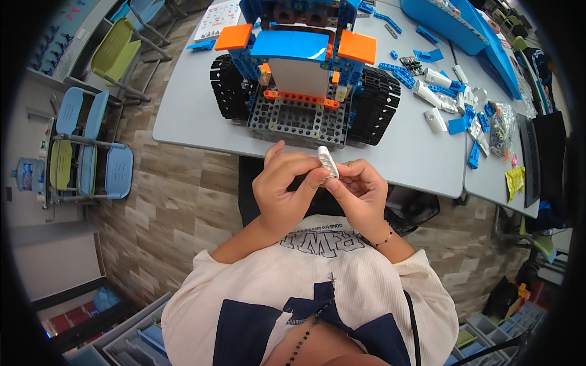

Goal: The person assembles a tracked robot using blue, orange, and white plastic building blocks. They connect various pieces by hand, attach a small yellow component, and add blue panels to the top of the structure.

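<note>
Just off the table's front edge, my left hand [282, 185] and my right hand [361, 194] pinch one small white building-block panel [328, 160] between them. Its ribbed inner side shows, and my fingertips cover its lower end. Beyond my hands, on the grey table, stands a large tracked model [299, 119] of blue, orange, grey and white pieces. Black tracks [375, 105] flank it on both sides. A glossy blue panel [290, 44] and a white panel [299, 78] sit at its middle; its top runs out of the picture.
Loose white and blue pieces [434, 120] lie scattered right of the model, beside a clear bag of parts [504, 131] and a yellow packet [515, 182]. A blue bin [448, 24] stands at the back right. An instruction sheet [220, 19] lies back left. Chairs [119, 171] stand at left.
</note>
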`<state>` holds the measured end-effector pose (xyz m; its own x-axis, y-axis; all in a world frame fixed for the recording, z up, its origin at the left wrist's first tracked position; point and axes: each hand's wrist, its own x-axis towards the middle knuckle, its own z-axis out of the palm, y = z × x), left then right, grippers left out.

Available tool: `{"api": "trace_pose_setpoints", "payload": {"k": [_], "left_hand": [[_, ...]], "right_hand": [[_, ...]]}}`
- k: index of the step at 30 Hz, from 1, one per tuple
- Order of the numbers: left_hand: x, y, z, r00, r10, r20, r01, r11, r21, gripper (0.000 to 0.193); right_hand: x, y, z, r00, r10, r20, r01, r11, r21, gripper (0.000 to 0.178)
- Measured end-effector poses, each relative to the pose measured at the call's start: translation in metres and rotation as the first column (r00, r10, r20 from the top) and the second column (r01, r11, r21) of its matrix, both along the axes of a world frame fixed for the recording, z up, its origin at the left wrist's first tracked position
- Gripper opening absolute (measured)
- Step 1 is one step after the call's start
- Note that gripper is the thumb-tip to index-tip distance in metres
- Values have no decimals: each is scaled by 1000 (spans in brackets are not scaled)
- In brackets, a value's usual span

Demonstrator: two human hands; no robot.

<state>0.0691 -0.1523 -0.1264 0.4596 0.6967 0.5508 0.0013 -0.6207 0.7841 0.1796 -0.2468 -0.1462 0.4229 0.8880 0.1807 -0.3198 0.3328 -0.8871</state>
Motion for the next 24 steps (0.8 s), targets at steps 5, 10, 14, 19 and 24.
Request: {"api": "trace_pose_setpoints", "payload": {"k": [5, 10, 14, 19, 24], "left_hand": [[1, -4, -5, 976, -67, 206, 118, 963, -242, 12], [-1, 1, -6, 972, -90, 218, 137, 968, -211, 12], [-5, 4, -2, 990, -112, 84, 114, 993, -16, 12], [-5, 2, 1, 990, -115, 75, 111, 992, 63, 12], [-7, 1, -3, 976, -92, 196, 108, 992, -71, 11]], "right_hand": [[-3, 2, -1, 998, -8, -58, 8, 1000, 0, 20], [-2, 0, 0, 989, 17, -145, -21, 999, -27, 22], [0, -1, 1, 995, 3, -97, -6, 999, -36, 23], [-1, -1, 1, 990, 4, -139, -2, 1000, 13, 24], [-5, -1, 1, 996, -8, -90, 11, 1000, 30, 23]]}}
